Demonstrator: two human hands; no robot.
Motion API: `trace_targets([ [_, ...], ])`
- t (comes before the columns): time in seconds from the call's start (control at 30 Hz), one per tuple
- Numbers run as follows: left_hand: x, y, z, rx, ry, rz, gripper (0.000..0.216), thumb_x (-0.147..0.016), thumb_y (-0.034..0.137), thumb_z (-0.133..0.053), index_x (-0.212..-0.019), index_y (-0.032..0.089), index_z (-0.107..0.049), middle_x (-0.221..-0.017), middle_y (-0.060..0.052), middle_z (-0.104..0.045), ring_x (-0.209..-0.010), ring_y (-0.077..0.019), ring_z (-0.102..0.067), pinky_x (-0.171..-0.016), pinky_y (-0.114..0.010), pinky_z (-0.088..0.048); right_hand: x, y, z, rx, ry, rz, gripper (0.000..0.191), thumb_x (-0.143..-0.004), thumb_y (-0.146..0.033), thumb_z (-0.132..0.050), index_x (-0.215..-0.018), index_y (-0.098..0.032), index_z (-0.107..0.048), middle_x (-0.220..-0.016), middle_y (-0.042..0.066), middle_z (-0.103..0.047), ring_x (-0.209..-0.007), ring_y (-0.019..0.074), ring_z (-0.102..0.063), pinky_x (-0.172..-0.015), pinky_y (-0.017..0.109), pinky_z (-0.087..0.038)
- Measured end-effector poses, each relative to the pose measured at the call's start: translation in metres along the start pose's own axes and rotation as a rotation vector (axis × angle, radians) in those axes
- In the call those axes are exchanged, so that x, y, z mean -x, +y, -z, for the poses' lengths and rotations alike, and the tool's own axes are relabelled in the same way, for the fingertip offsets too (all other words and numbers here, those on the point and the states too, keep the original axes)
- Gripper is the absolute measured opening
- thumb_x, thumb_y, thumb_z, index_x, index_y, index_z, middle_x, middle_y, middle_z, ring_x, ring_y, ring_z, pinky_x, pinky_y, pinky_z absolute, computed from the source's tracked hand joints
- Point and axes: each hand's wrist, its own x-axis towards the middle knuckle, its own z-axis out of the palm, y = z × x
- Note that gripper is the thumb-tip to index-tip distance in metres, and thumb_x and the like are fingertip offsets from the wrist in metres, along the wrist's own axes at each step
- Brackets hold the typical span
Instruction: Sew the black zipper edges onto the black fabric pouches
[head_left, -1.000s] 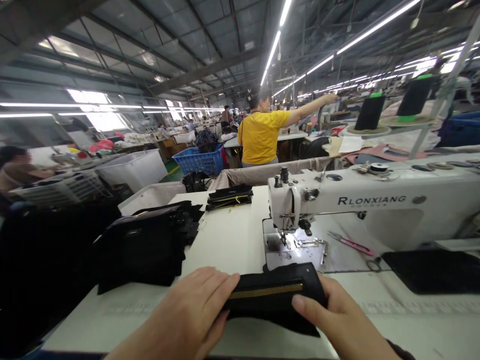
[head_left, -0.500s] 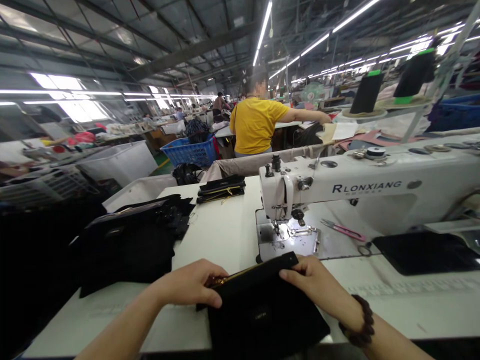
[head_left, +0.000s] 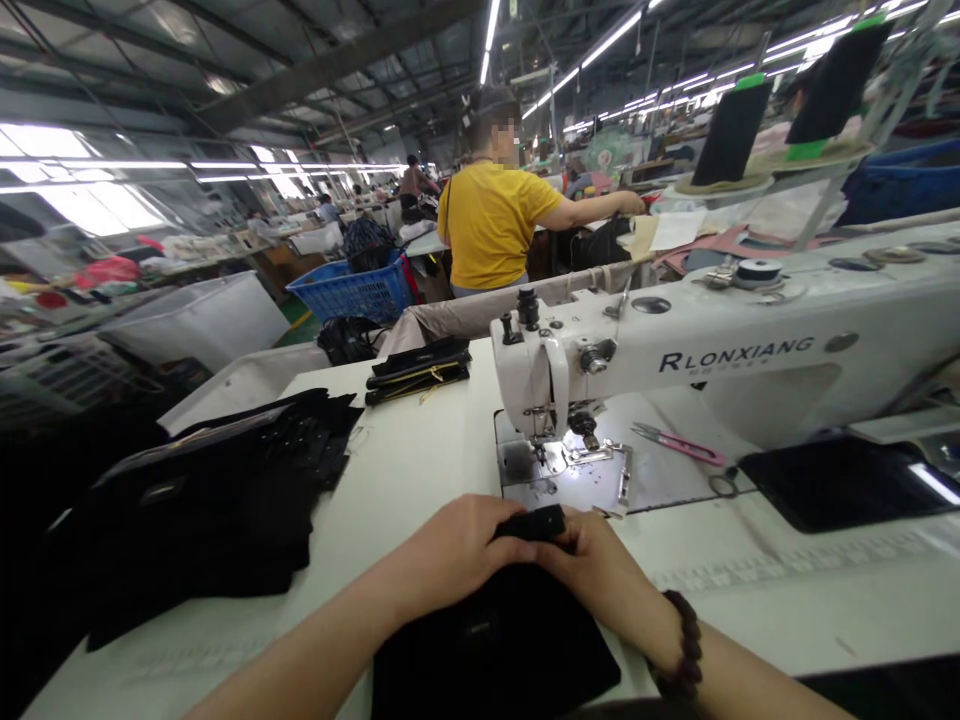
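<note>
Both my hands grip the top edge of a black fabric pouch (head_left: 495, 655) with a small label on its front. My left hand (head_left: 465, 550) is closed over the edge, thumb along the near side. Close beside it, my right hand (head_left: 600, 570) pinches the corner, and the two thumbs nearly meet. A short folded end of the pouch sticks up between them; the zip seen earlier is hidden. Just beyond the hands is the white sewing machine (head_left: 667, 330), its presser foot (head_left: 541, 455) above the metal plate. The pouch is in front of the plate, not under the foot.
Black fabric pieces (head_left: 202, 510) are heaped at the left. Several zipped pouches (head_left: 418, 370) are stacked behind. Pink-handled thread snips (head_left: 679, 445) and a dark glossy tablet-like slab (head_left: 840, 482) lie right. Thread cones (head_left: 731, 130) stand behind the machine. A person in yellow (head_left: 491, 225) works beyond.
My left hand has slid right along the pouch's top edge until it is beside my right hand. The zip is now covered, and the view has turned slightly right.
</note>
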Motion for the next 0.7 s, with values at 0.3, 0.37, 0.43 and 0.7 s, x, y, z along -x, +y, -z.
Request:
trace_targets([
  [0.3,-0.012,-0.019,0.013,0.334,-0.064,0.086,0.024,-0.074,0.032,-0.052,-0.089,0.014,-0.059,-0.081,-0.001,-0.062,-0.075,-0.0168,-0.055,-0.07,-0.025,-0.041,0.027,0.003,0.007,0.075,-0.133,-0.128,0.036,-0.079,-0.038,-0.046,-0.052,-0.018,-0.036,-0.056,-0.005,-0.033,-0.05,0.0082,-0.031,-0.047,0.022,-0.026],
  [0.37,-0.012,-0.014,0.016,0.333,-0.123,0.069,0.027,-0.073,0.035,-0.054,-0.091,0.015,-0.059,-0.077,0.0,-0.061,-0.072,-0.0158,-0.054,-0.066,-0.023,-0.04,0.028,0.003,0.004,0.112,-0.091,-0.117,0.034,-0.078,-0.033,-0.046,-0.051,-0.018,-0.033,-0.058,-0.004,-0.034,-0.05,0.008,-0.031,-0.046,0.022,-0.025],
  [0.43,-0.014,-0.008,0.017,0.291,-0.135,0.054,0.027,-0.073,0.035,-0.055,-0.091,0.015,-0.06,-0.075,0.001,-0.06,-0.07,-0.0152,-0.054,-0.064,-0.022,-0.04,0.028,0.003,0.001,0.142,-0.062,-0.114,0.033,-0.078,-0.03,-0.046,-0.05,-0.018,-0.031,-0.059,-0.004,-0.035,-0.05,0.0077,-0.032,-0.045,0.022,-0.025],
  [0.7,-0.019,-0.007,0.013,0.208,-0.053,0.058,0.022,-0.079,0.029,-0.047,-0.081,0.014,-0.062,-0.07,0.002,-0.059,-0.068,-0.0146,-0.052,-0.063,-0.022,-0.039,0.028,-0.001,0.0,0.354,0.001,-0.074,0.037,-0.077,-0.026,-0.048,-0.046,-0.018,-0.03,-0.064,-0.001,-0.042,-0.055,0.0089,-0.04,-0.048,0.023,-0.028],
])
